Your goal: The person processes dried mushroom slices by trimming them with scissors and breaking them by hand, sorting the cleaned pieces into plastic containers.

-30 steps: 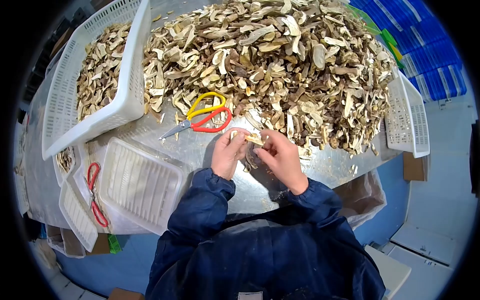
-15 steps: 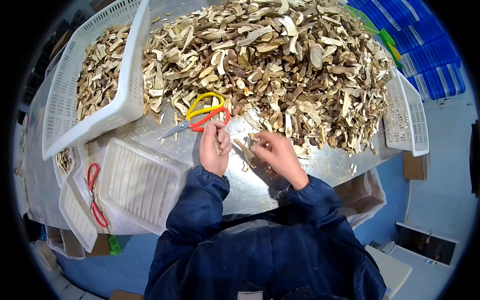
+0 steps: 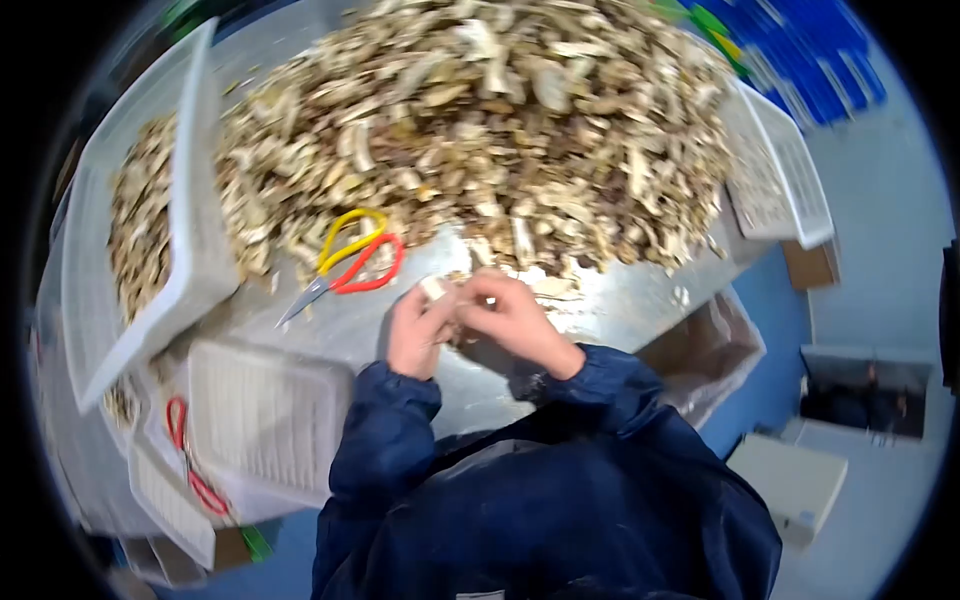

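Note:
My left hand is closed, with a pale dried mushroom slice showing between its fingertips. My right hand meets it, thumb and fingers pinched together; motion blur hides what is between them. Just beyond both hands spreads a large heap of dried mushroom slices. To the left of my left hand lies a pair of scissors with one yellow and one red handle, blades pointing toward the lower left. Neither hand touches it.
A white slatted basket of slices stands tilted at left. Nearer lie a shallow white tray and red-handled scissors. At right are another white basket, a lined bin below the table edge, and blue stacked crates.
My right hand has moved left to meet my left hand, and a pale slice now shows at the left fingertips. The whole view has shifted and blurred.

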Demonstrator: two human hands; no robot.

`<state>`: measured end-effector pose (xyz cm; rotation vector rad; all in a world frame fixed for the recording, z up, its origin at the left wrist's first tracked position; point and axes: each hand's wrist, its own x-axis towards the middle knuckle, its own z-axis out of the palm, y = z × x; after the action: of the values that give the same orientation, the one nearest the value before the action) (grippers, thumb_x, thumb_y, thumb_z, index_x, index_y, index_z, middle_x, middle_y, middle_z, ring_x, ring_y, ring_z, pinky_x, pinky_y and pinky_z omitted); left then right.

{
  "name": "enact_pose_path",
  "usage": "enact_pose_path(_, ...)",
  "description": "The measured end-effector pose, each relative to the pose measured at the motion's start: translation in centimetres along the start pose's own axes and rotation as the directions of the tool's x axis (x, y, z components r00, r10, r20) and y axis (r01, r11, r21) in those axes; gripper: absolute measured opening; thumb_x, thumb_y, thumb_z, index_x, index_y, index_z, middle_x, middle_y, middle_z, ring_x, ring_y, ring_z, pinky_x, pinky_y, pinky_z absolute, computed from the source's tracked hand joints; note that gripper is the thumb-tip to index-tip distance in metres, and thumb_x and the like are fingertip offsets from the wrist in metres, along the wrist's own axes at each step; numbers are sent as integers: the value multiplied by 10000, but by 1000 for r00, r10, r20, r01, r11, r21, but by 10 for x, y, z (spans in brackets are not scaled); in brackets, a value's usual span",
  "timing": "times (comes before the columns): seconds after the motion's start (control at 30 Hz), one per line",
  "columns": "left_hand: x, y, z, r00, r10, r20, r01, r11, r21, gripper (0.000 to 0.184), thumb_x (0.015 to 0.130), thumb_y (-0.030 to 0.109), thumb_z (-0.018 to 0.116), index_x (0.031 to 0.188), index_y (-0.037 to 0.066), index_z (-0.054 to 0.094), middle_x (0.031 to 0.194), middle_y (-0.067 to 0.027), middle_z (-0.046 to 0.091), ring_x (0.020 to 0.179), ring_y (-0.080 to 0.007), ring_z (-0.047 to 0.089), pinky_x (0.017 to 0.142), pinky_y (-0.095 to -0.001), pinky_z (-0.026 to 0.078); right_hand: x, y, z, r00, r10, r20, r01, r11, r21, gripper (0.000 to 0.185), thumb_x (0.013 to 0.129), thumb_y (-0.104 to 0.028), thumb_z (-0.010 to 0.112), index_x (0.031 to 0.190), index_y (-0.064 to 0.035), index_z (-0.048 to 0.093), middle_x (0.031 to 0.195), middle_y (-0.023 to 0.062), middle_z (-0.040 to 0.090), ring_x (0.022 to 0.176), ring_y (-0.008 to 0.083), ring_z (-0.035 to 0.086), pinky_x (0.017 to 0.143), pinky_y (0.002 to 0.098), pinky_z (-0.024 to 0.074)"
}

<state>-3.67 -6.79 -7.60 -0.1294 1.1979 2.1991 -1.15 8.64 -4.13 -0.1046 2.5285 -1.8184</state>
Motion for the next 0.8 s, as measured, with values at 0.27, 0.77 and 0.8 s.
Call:
enact_pose_path(0.27, -4, -10, 6, 988, 40, 152, -30, 997, -69, 99, 963, 154, 490, 997, 67, 523, 797, -38, 573, 606, -58, 496, 430, -168, 325, -25, -6, -7, 991, 38, -128, -38, 999, 1, 108, 788, -115, 611, 794, -8, 600, 757, 48, 523, 692, 150, 527, 592, 278, 407)
enact_pose_path(0.77, 7, -21, -15, 951, 5, 308, 186, 787, -589, 170, 961, 222, 412, 835, 109, 425, 734, 6, 384, 606, -89, 397, 421, -189, 334, -54, 32, -54, 956, -109, -271, -26, 893, -449, 182, 818, -202, 642, 917, -50, 656, 843, 128, 615, 758, 326, 606, 665, 377, 492)
enact_pose_path(0.8, 5, -21, -14, 968, -36, 250, 178, 801, -571, 134, 951, 209, 427, 866, 105, 439, 746, 4, 391, 613, -88, 401, 435, -190, 343, -56, 41, -64, 940, -16, -340, -147, 882, -448, 156, 818, -197, 584, 876, -71, 654, 815, 117, 598, 786, 321, 599, 683, 415, 483)
